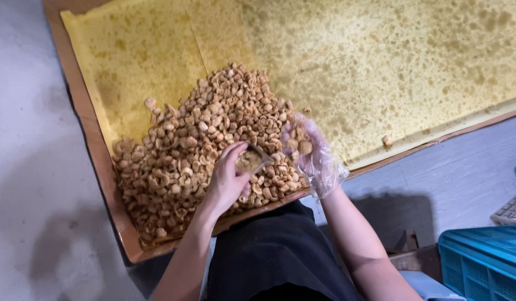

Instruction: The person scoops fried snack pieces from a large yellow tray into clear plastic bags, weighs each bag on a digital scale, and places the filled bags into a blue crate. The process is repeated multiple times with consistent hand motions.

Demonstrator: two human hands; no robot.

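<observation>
Crouching over a wide cardboard tray (pixel 96 139) set on the grey floor (pixel 29 139), a person works a heap of small fried, curled snack pieces (pixel 196 145) piled at the tray's seven o'clock corner. Yellow absorbent paper (pixel 380 61) lines the tray, blotched dark with oil, which looks to be why the pieces lie there: so the grease can soak away.

The left hand (pixel 227 178), bare, sits at about six o'clock of the heap, fingers curled and pressed together around a small metal scoop (pixel 251 160) that looks filled with brownish crumbs or powder. It is held low and tipped inward, close over the pile, so whatever spills would land back on the paper.

Just at three o'clock of the scoop, the right hand (pixel 309 150) wears a loose clear plastic glove, likely to keep oil off the skin. Its fingers are cupped and loosely bunched around a few snack pieces, palm turned toward the scoop; the crinkled glove blurs exactly how each finger lies.

One stray piece (pixel 386 141) lies well apart at three o'clock of the heap, near the tray's edge. Toward five o'clock of the view a blue plastic crate (pixel 483 262) stands off the tray, and the person's dark apron (pixel 274 256) fills six o'clock.
</observation>
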